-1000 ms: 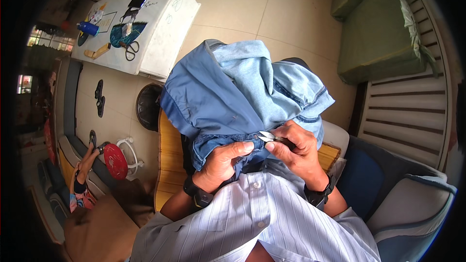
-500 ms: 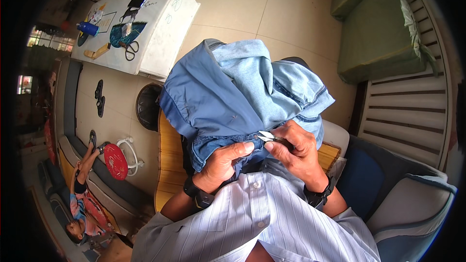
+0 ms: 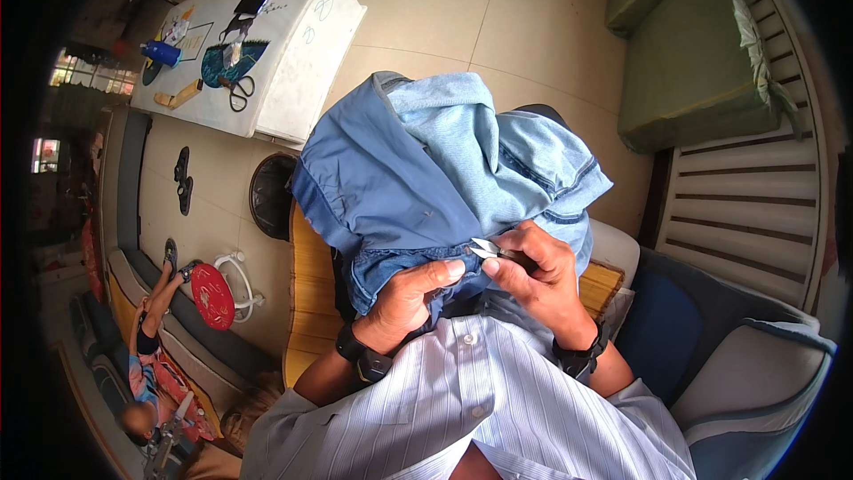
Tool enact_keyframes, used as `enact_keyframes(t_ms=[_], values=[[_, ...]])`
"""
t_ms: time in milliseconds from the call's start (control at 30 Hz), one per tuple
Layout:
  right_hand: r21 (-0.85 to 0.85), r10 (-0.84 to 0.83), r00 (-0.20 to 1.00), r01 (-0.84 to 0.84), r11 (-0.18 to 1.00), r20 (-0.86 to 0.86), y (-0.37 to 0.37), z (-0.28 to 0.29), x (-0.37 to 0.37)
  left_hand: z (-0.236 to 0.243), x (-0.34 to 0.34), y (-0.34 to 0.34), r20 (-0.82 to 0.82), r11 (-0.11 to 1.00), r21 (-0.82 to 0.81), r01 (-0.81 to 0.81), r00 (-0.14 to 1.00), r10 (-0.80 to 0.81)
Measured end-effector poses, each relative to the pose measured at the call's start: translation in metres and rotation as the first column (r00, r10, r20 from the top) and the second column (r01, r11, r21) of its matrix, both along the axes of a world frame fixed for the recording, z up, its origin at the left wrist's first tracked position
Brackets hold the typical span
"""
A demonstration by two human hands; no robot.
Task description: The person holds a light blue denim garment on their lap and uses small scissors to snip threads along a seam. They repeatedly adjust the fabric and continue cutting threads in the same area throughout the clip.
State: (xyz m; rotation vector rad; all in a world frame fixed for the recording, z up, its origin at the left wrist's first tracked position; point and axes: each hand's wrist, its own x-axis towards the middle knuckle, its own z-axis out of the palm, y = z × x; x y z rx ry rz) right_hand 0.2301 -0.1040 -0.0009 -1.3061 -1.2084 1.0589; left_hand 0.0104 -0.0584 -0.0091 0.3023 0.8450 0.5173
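Observation:
Blue denim jeans (image 3: 533, 160) lie heaped over my lap, with a smooth blue lining cloth (image 3: 382, 169) folded on their left side. My left hand (image 3: 404, 302) is closed on the dark denim edge (image 3: 378, 271), its thumb pressed flat along the seam. Between the thumb and fingers of my right hand (image 3: 542, 276) is a pair of small thread snips (image 3: 484, 249). Their two pale blades stand slightly apart and point left at the seam, just beyond my left thumb tip. The handle of the snips is mostly hidden in my right hand.
A white table (image 3: 293, 62) at the far left bears scissors (image 3: 240, 93) and a blue bottle (image 3: 162, 53). Beside my seat stands a black bin (image 3: 271, 196). A red stool (image 3: 213, 296) and a person (image 3: 147, 373) on a sofa are at left; a slatted bench (image 3: 746, 204) is at right.
My right hand and the snips have shifted very slightly, while my left hand and the jeans stay put. At lower left, the person on the sofa has moved a little.

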Motion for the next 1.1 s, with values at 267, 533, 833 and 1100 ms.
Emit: enact_keyframes(t_ms=[267, 533, 833, 1100], values=[[-0.091, -0.007, 0.987, -0.008, 0.996, -0.159, -0.003, -0.007, 0.0, -0.001, 0.011, 0.004, 0.158, 1.0, -0.016, -0.026, 0.987, 0.028], [-0.158, -0.058, 0.908, -0.009, 0.987, -0.416, -0.005, -0.014, -0.006, 0.001, 0.016, 0.004, 0.187, 0.999, -0.04, -0.023, 0.982, 0.03], [-0.114, -0.081, 0.841, 0.023, 0.993, -0.536, -0.007, -0.03, -0.008, -0.001, 0.022, 0.006, 0.29, 0.993, -0.107, 0.047, 0.957, -0.014], [-0.119, -0.086, 0.777, 0.014, 0.993, -0.624, -0.006, -0.028, -0.006, 0.001, 0.025, 0.004, 0.264, 0.994, -0.106, 0.039, 0.964, -0.01]])
